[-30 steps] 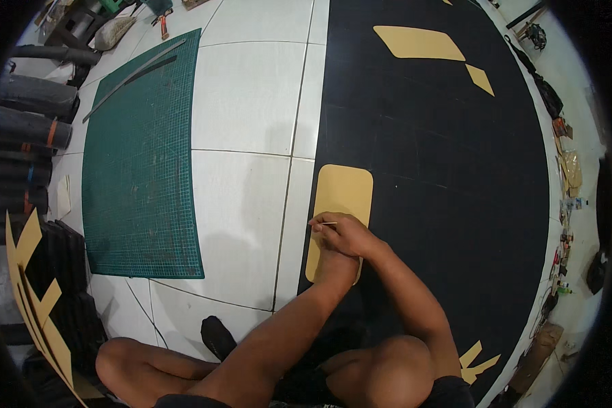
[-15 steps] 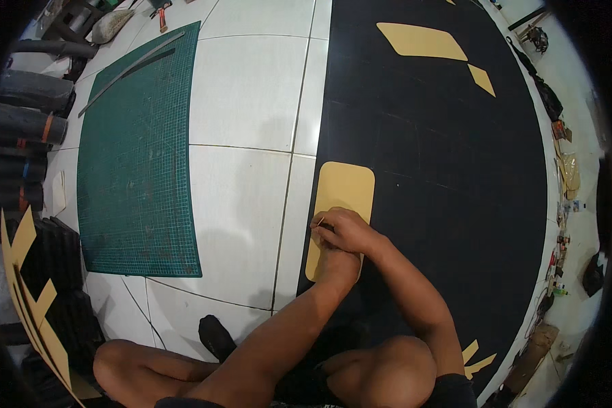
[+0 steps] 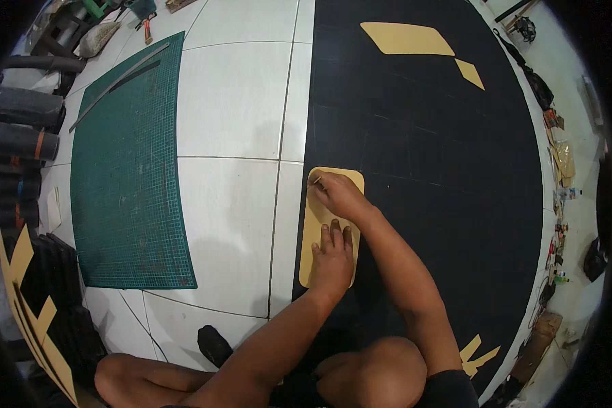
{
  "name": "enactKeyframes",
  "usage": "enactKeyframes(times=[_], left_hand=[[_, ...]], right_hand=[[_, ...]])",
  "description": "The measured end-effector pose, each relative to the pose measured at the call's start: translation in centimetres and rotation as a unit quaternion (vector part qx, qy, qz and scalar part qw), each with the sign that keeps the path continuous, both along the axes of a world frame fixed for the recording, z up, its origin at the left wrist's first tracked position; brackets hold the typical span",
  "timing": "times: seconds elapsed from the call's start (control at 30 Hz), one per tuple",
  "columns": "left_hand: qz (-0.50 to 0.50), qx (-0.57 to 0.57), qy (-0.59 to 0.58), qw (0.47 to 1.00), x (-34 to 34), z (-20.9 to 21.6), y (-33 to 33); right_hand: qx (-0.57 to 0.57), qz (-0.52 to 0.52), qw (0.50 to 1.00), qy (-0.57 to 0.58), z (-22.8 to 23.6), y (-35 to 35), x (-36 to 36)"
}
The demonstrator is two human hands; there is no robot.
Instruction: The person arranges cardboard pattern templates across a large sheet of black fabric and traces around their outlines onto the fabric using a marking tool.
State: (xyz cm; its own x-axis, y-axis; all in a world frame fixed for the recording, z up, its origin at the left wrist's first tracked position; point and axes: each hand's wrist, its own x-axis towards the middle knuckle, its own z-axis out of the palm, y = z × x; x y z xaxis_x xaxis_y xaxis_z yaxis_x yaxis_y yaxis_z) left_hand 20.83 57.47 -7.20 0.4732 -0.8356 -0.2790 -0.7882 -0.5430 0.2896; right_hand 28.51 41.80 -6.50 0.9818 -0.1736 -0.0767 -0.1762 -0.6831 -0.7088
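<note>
A yellow rounded rectangular template (image 3: 313, 234) lies on black sheet material (image 3: 449, 204), close to the sheet's left edge. My left hand (image 3: 332, 264) rests flat on the template's lower half, fingers spread and pointing away from me. Near the template's upper left corner, my right hand (image 3: 340, 196) is closed in a pinch around a thin pen-like stick (image 3: 317, 181). Only a short bit of that stick shows between the fingers; the rest is hidden by the hand.
A green cutting mat (image 3: 132, 177) with a metal ruler (image 3: 119, 85) lies on white tiles to the left. More yellow templates (image 3: 408, 39) sit on the sheet's far end. Dark rolls (image 3: 20, 139) are stacked at far left, and small clutter (image 3: 561, 160) lines the right side.
My right hand has moved away from me, up to the template's top left corner. My left hand's fingers, covered before, now show spread flat. The view has shifted slightly.
</note>
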Motion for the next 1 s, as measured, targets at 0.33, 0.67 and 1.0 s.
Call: enactKeyframes(times=[0.33,0.67,1.0], left_hand=[[-0.008,-0.006,-0.017,1.000,0.0,0.1,0.0],[-0.026,-0.007,0.010,1.000,0.4,0.0,0.0],[-0.025,0.003,0.002,1.000,0.6,-0.1,0.1]], right_hand=[[-0.019,-0.021,0.999,0.015,-0.9,0.6,-0.9],[0.030,-0.181,0.980,-0.076,-2.5,-0.4,1.6],[-0.001,-0.292,0.952,-0.089,-2.5,-1.2,-0.9]])
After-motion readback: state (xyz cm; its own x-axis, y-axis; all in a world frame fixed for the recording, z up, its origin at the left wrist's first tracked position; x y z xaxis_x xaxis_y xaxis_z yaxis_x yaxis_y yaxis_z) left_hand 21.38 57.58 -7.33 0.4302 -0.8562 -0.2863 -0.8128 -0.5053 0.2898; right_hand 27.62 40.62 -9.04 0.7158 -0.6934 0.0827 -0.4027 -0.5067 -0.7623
